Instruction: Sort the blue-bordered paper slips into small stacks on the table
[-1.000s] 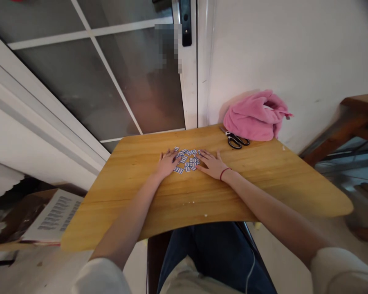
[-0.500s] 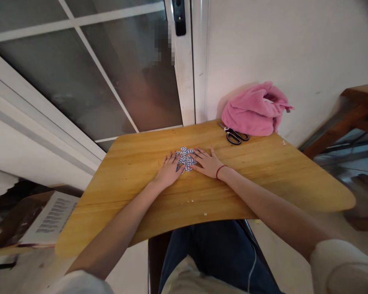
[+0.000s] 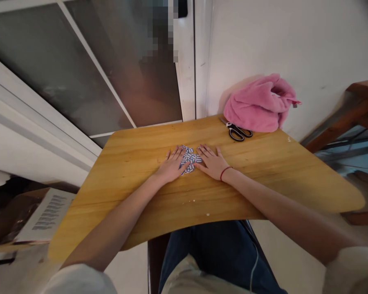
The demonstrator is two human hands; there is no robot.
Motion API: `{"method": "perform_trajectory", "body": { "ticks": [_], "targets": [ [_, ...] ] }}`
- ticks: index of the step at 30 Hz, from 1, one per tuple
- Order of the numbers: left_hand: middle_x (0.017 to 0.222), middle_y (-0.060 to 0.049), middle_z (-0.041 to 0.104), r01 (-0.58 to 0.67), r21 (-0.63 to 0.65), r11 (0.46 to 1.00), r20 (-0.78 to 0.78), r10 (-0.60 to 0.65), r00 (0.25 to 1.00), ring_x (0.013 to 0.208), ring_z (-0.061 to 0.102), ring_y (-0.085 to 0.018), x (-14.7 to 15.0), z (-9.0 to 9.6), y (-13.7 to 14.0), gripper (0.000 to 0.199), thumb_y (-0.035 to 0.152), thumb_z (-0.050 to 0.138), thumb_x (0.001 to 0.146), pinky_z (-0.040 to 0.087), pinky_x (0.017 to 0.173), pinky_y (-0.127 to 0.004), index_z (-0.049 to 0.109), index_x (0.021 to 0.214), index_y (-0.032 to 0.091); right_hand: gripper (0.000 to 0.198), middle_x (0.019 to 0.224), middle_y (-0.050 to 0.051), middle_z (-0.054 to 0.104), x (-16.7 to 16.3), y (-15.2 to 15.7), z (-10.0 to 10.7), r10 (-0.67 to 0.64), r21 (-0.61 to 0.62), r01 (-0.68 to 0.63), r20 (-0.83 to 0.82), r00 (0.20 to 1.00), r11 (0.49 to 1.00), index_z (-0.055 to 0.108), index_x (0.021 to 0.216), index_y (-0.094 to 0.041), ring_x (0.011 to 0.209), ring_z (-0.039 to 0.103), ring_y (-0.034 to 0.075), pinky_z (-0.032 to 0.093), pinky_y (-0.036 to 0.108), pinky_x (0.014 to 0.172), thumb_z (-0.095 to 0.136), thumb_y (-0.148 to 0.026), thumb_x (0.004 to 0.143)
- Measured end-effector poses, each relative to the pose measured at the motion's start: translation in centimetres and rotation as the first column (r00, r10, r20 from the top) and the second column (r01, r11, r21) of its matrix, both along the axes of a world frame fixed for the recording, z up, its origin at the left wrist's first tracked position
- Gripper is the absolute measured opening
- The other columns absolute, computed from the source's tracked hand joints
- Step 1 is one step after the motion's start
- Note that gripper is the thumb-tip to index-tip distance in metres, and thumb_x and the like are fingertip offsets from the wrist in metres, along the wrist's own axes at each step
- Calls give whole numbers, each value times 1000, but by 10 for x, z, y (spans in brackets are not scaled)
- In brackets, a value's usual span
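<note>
Slips (image 3: 189, 157) between left hand (image 3: 172, 164) and right hand (image 3: 214, 164)
Fingers lie outspread at the slips' edges, grasping nothing; light pressure should limit scatter

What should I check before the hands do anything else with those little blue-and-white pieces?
1. Pieces on the table: ok, bunched in a pile between the hands.
2. Left hand at the pile: ok, flat and open, over its left edge.
3. Right hand at the pile: ok, flat and open, at its right edge.
4. Pieces lying apart from each other: not ok, they are crowded and seem to overlap.
5. No pieces hidden under the hands: cannot tell, the hands block the view.
6. Scissors away from the hands: ok, they lie by the pink cloth.
</note>
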State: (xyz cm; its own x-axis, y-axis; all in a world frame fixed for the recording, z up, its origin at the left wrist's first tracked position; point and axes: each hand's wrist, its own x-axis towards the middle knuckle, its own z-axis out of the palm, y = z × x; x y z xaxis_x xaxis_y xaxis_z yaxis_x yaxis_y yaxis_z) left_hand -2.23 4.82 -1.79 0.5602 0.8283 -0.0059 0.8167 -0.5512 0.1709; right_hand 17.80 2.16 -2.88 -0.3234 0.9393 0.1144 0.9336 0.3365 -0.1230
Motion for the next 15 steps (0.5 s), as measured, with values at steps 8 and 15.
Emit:
{"method": "perform_trajectory", "body": {
  "ticks": [8,15],
  "targets": [
    [158,-11,15,46,-7,999,12,-46,999,147,7,-20,-3,1,-29,62,48,24,98,7,121,-43,21,150,13,77,154,17,25,-2,-34,0,289,42,-288,-13,957,957,26,148,-4,145,18,26,17,49,117,26,-59,93],
    [159,-5,13,83,9,997,12,-83,996,147,6,-18,-26,6,-47,55,38,21,100,5,121,-46,13,151,21,70,155,13,25,21,-52,3,297,37,-295,-43,954,955,21,150,-12,145,17,25,18,50,117,30,-53,95]
  ]
}}
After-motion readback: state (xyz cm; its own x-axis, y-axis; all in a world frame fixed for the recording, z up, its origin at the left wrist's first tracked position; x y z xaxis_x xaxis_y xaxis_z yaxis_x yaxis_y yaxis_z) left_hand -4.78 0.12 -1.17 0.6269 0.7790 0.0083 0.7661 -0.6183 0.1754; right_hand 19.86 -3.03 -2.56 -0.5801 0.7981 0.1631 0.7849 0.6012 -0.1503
